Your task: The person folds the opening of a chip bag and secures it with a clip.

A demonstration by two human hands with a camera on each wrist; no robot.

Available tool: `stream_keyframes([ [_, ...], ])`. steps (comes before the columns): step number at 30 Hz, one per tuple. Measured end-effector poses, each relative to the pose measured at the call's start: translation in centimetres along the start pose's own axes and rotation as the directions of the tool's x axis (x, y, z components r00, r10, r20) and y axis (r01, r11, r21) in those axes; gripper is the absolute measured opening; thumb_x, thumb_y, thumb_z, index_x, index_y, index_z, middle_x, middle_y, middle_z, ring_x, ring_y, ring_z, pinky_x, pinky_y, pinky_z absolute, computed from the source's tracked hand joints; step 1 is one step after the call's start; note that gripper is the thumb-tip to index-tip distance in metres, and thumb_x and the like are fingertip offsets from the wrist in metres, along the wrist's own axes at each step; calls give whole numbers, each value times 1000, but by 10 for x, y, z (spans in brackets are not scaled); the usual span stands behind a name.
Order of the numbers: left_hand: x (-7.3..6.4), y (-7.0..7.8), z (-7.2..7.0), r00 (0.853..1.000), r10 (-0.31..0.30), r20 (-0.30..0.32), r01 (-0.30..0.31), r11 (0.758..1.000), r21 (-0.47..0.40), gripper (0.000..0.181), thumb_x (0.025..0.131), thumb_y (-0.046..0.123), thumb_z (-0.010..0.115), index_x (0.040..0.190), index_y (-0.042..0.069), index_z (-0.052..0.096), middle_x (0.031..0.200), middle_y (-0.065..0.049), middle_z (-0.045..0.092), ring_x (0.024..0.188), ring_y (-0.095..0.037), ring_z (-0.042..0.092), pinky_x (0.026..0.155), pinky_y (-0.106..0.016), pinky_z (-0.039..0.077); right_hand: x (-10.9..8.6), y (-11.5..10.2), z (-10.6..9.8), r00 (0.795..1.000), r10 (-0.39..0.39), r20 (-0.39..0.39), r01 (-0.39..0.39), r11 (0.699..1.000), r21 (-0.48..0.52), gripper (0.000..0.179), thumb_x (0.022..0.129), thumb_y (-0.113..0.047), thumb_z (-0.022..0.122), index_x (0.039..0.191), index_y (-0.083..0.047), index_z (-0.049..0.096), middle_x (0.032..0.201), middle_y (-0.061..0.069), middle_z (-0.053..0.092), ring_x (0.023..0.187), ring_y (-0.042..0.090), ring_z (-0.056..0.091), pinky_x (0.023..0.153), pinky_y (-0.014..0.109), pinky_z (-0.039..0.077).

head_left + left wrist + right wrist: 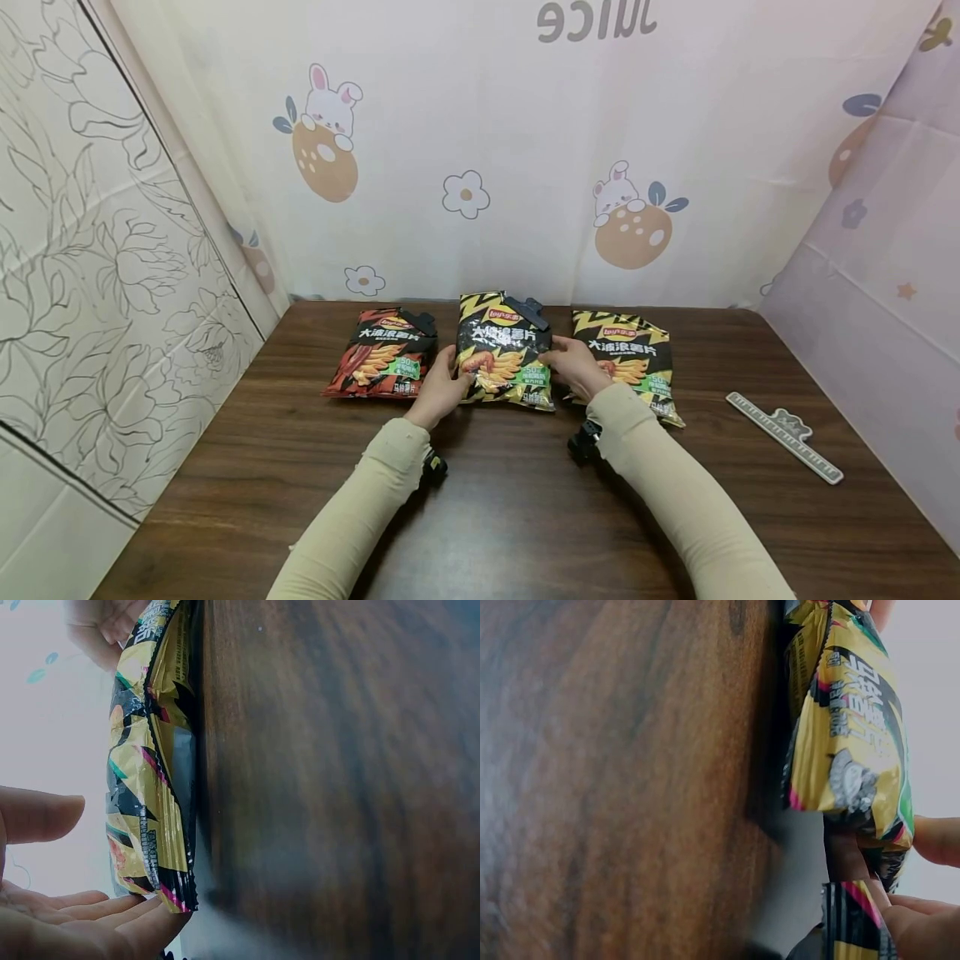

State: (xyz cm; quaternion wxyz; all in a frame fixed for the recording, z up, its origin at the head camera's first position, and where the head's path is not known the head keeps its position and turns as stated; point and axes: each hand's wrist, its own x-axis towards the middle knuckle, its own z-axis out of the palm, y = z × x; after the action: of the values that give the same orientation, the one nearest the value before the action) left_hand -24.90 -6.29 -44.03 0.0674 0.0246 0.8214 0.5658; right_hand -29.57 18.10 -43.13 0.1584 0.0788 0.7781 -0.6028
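A yellow-and-black bag of potato chips (498, 354) lies in the middle near the back of the table, a dark bag clip (527, 312) on its upper right corner. My left hand (442, 387) is at its left edge; in the left wrist view the straight fingers (112, 919) touch the bag's side while the thumb stands apart from it. At the right edge, my right hand (576, 367) pinches the bag, thumb (939, 840) against its front and fingers behind. The bag's underside is mostly hidden.
A red chip bag (378, 358) with a dark clip (420, 322) lies left. Another yellow-and-black bag (637, 354) lies right, partly behind my right hand. Farther right is a grey-white bag clip (783, 435) on the wooden table (510, 517). A patterned curtain (480, 125) hangs behind.
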Motion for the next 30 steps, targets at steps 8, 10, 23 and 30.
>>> stream_keyframes([
  [8, 1, 0, 0, 1000, -7, -6, 7, 1000, -26, 68, 99, 15, 55, 156, 6, 20, 160, -19, 25, 147, -37, 26, 113, -56, 33, 0, -2, -1, 1000, 8, 31, -7, 1000, -18, 70, 101, -12, 51, 157, -4, 11, 161, 21, 18, 142, 38, 35, 109, 51, 41],
  [10, 1, -1, 1, 1000, -5, -5, 5, 1000, -27, 68, 99, 15, 55, 156, 6, 20, 160, -18, 25, 147, -36, 25, 113, -55, 33, 0, -2, -1, 999, 10, 33, -9, 1000, -26, 70, 101, -12, 51, 157, -4, 11, 162, 20, 15, 142, 38, 35, 109, 50, 41],
  [23, 0, -3, 3, 1000, -12, 8, 13, 999, -49, 69, 99, 13, 56, 156, 5, 18, 162, -17, 21, 149, -34, 23, 115, -54, 30, 2, -1, 0, 999, 21, 28, -19, 998, -63, 66, 101, -12, 52, 155, 1, 17, 158, 24, 26, 141, 40, 37, 109, 49, 41],
  [30, 0, -4, 3, 1000, -13, 6, 13, 999, -44, 69, 99, 13, 57, 156, 5, 19, 161, -19, 24, 148, -33, 25, 116, -53, 30, 1, -1, -1, 999, 23, 36, -19, 993, -119, 66, 101, -15, 51, 154, 4, 17, 159, 26, 21, 142, 42, 33, 110, 49, 41],
])
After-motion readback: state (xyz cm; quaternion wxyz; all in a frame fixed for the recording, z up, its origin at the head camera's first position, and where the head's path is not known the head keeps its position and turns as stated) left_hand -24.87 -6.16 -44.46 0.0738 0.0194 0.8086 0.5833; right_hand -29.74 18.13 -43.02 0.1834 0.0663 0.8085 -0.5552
